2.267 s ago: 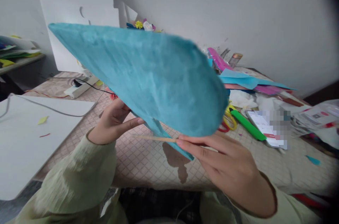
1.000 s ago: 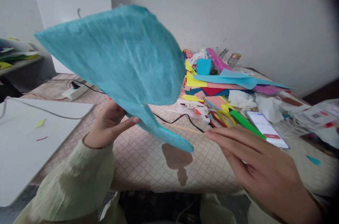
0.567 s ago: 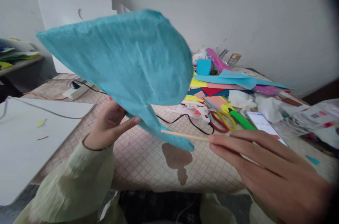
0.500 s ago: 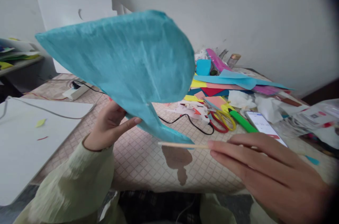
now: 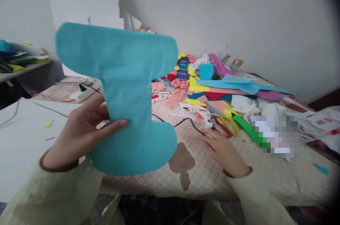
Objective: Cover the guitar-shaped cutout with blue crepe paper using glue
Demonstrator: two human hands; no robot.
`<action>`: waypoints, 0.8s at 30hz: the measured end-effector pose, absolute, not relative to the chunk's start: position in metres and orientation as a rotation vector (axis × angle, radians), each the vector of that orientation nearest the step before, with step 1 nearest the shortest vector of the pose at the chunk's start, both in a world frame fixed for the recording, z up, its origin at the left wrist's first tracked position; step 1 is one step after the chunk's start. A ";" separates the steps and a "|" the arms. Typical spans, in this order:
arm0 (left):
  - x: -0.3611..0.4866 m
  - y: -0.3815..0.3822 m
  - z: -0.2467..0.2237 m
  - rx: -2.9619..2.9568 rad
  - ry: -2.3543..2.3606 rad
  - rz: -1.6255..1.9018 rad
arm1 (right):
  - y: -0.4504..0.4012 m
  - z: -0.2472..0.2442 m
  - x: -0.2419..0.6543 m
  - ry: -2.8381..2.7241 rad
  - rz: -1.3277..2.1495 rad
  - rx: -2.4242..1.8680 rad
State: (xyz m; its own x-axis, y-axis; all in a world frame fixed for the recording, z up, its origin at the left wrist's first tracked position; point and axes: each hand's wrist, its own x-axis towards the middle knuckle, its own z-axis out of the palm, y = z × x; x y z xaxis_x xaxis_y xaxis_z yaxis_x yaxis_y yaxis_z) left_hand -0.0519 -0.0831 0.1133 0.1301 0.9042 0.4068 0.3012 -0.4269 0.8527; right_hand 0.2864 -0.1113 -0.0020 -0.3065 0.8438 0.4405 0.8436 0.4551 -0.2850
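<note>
My left hand (image 5: 85, 129) is closed on a turquoise paper-covered cutout (image 5: 127, 76), with the thumb across its front face. The cutout stands upright above the table, wide with rounded ends at top and bottom and narrow in the middle. My right hand (image 5: 221, 150) is low over the tabletop, its fingers stretched forward and apart. Its fingertips are near a black cord (image 5: 190, 120), a white glue gun (image 5: 204, 115) and scissors with yellow and red handles (image 5: 230, 124). The pale stick does not show clearly.
A brown stain (image 5: 182, 161) marks the checked tablecloth (image 5: 212, 182). Coloured paper strips (image 5: 228, 83) and a green cutter (image 5: 243, 124) lie to the right. At left are a white board (image 5: 29, 147) and a power strip (image 5: 85, 92).
The turquoise cutout has turned from a tilted view to face me upright. My right hand has gone from holding a pale stick beside the cutout to the table near the glue gun.
</note>
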 end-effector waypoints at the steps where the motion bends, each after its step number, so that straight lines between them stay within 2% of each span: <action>1: -0.050 -0.086 0.114 1.841 1.208 1.239 | -0.111 0.001 0.279 -2.150 0.045 -1.383; 5: -0.039 -0.090 0.110 2.004 1.238 1.066 | -0.115 0.043 0.238 -1.901 0.314 -1.175; 9: -0.033 -0.086 0.107 2.209 1.185 0.988 | -0.112 0.076 0.206 -1.877 0.379 -1.037; 14: -0.033 -0.081 0.103 2.358 1.086 1.028 | -0.108 0.077 0.195 -1.987 0.301 -0.985; 21: -0.030 -0.081 0.100 2.314 1.080 1.054 | -0.113 0.076 0.190 -2.116 -0.088 -0.987; 24: -0.030 -0.081 0.100 2.286 1.086 1.056 | -0.116 0.075 0.191 -2.095 -0.068 -0.999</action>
